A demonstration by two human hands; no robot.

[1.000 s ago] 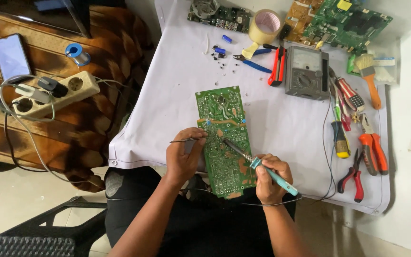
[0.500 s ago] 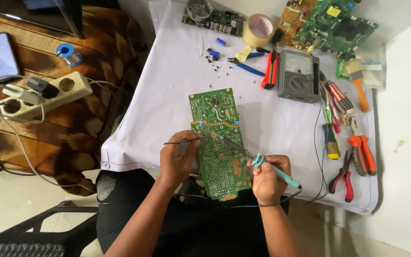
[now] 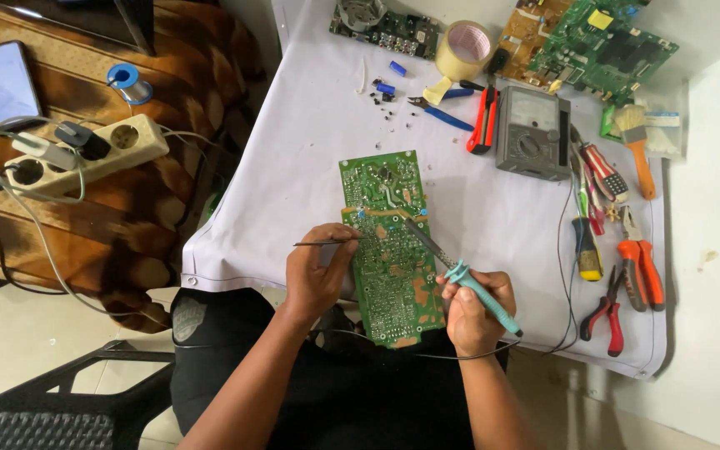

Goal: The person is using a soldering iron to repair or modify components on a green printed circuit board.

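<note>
Green circuit board [image 3: 389, 250] lies flat on white tablecloth [image 3: 293, 167], near edge, btwn both hands. Right hand [image 3: 475, 307] clenched round teal soldering iron [image 3: 460, 271], tip on board's upper part. Left hand [image 3: 317, 271] pinches thin solder wire [image 3: 327, 243], end at same spot. Meter [image 3: 532, 133], pliers [image 3: 639, 271] lie well apart

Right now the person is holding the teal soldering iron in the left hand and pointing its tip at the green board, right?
Not quite. The head view shows the teal soldering iron in the right hand, not the left. Its tip does point at the green board. The left hand holds a thin tool against the board instead.
</note>
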